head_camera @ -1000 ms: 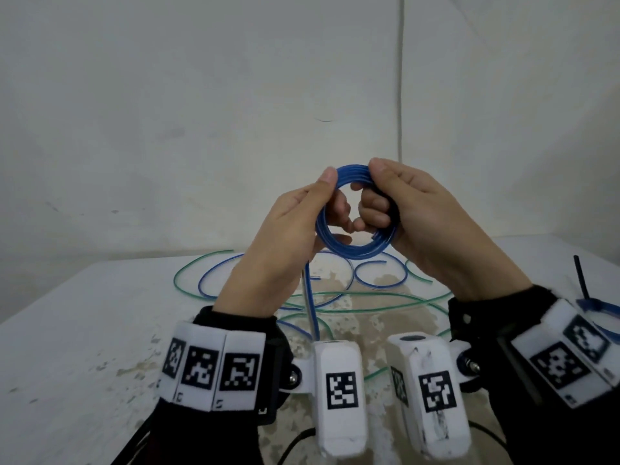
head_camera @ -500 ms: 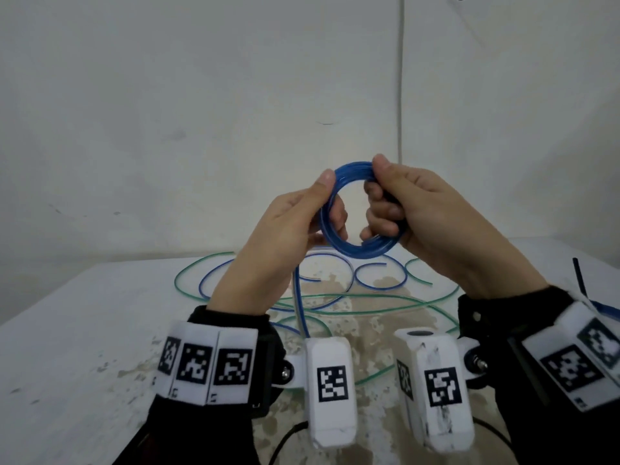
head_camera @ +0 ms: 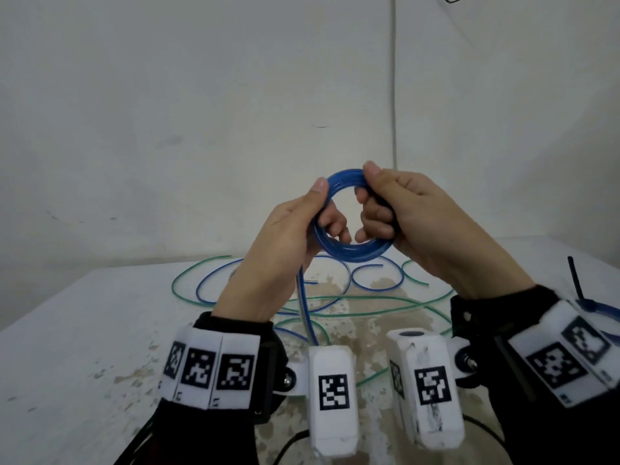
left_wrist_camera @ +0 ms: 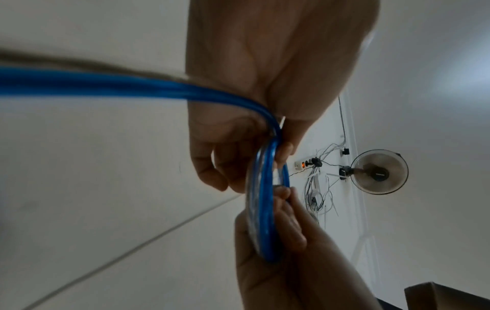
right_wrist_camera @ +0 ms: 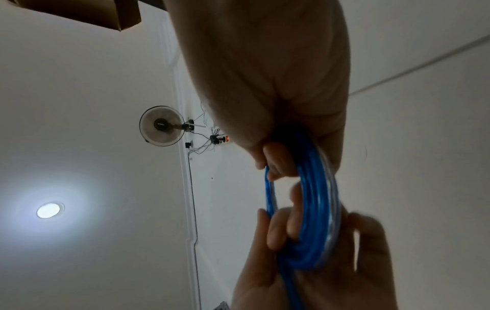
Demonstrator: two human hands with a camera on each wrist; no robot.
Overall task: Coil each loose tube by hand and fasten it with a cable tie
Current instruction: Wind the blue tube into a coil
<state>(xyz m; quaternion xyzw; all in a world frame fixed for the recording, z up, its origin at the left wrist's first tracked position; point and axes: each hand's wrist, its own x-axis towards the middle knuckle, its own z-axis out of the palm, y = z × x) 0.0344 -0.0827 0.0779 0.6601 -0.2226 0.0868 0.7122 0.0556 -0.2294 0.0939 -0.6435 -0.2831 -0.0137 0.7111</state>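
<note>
A blue tube coil (head_camera: 349, 250), wound in several turns, was held upright above the bench (head_camera: 84, 330), the left hand (head_camera: 281, 250) pinching its left side and the right hand (head_camera: 412, 223) with fingers curled round its right. A loose tail (head_camera: 307, 317) hung toward green and blue tubes (head_camera: 369, 300) lying on the far bench. With no tie on, a slackened pinch could let the springy turns unwind.

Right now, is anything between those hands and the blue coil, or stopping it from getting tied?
Nothing is between them: the left hand and right hand both grip the blue coil directly. But a loose tail still trails down to the table, and neither hand holds a cable tie.
</note>
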